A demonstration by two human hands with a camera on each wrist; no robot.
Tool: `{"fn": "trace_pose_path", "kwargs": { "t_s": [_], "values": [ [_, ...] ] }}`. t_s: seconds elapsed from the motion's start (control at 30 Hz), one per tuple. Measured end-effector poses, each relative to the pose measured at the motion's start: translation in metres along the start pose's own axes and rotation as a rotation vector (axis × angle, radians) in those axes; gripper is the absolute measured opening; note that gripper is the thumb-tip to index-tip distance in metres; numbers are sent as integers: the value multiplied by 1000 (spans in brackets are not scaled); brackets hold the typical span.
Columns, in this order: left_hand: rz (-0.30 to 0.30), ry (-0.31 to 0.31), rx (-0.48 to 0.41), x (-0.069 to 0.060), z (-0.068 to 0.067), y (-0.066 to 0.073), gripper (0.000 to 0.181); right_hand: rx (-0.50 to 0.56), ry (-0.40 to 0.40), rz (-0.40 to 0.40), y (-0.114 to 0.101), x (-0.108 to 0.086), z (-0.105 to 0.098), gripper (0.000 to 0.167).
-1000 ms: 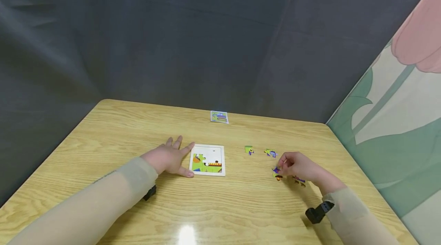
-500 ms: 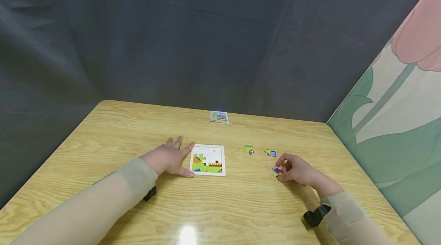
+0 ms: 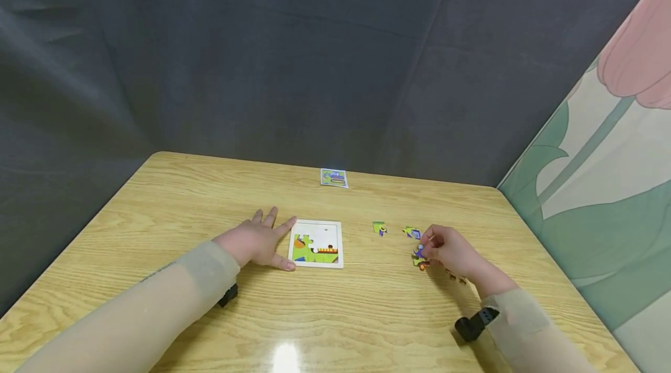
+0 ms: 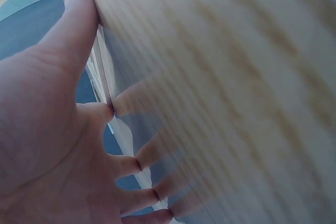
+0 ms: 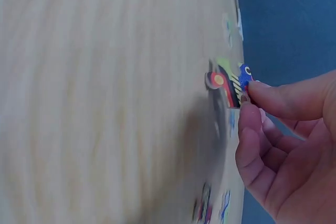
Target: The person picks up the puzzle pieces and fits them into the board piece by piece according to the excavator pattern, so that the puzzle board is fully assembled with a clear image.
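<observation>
My left hand (image 3: 258,243) lies on the table with its fingers spread, index finger and thumb at the left edge of a white-framed puzzle board (image 3: 327,234). Several green, orange and red-yellow pieces fill the board's lower part; its upper part is bare white. On the right, my right hand (image 3: 454,252) pinches a jigsaw piece (image 5: 226,83) between thumb and fingers. Green, blue, black and red print shows on that piece, which is tilted up in the right wrist view. The left wrist view shows the straight fingers (image 4: 139,198) touching the wood.
Two loose jigsaw pieces lie between the board and my right hand, a green one (image 3: 378,227) and a green-blue one (image 3: 411,232). More pieces (image 3: 457,277) lie partly hidden beneath that hand. A small picture card (image 3: 334,178) rests near the table's far edge, before a dark curtain (image 3: 314,70).
My right hand has shifted slightly up and left, and the jigsaw piece in its fingers has been turned. The left hand and the board stay in place.
</observation>
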State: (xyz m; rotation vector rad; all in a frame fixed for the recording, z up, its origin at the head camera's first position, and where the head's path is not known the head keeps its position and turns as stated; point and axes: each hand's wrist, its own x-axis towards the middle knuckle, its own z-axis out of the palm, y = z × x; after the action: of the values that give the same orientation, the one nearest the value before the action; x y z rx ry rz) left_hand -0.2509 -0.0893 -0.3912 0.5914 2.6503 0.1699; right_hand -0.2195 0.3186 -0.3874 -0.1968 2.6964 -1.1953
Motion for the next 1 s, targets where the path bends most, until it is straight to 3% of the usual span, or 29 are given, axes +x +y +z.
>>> {"fn": "trace_pose_path", "kwargs": {
  "t_s": [0.2, 0.37, 0.7, 1.0],
  "values": [
    [0, 3, 0, 0, 0, 1, 107, 119, -24, -25, -20, 15, 12, 2],
    [-1, 1, -8, -2, -1, 2, 106, 193, -27, -22, -46, 34, 36, 5],
    [0, 5, 3, -1, -1, -1, 106, 211, -43, -52, -99, 72, 91, 7],
    [-13, -9, 15, -3, -4, 4, 106, 204, -99, -33, -112, 87, 118, 5]
  ]
}}
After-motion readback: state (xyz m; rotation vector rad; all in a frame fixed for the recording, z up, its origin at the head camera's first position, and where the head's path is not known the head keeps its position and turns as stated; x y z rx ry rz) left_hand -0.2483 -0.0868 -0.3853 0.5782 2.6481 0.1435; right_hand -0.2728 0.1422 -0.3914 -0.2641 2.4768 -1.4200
